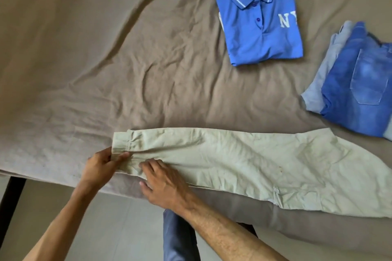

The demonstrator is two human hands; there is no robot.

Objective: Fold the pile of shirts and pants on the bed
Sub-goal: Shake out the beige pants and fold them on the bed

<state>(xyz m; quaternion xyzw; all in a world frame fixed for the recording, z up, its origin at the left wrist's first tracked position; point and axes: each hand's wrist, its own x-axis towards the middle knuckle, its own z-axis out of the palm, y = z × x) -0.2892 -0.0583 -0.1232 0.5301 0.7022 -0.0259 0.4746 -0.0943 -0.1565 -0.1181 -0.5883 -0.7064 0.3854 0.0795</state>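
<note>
Pale beige pants (254,163) lie stretched along the near edge of the bed, legs doubled one on the other, cuffs to the left. My left hand (99,167) pinches the elastic cuff at the left end. My right hand (163,182) rests flat on the lower leg just right of the cuff, fingers spread on the cloth. A folded blue polo shirt (256,25) lies at the back right. Folded blue jeans (358,85) sit at the right edge on top of a folded grey garment (322,78).
The bed carries a wrinkled brown sheet (106,48), its near edge running just below my hands. Below it show a tiled floor (114,224), a dark bed leg (12,199) at left, and my own leg in blue trousers (178,239).
</note>
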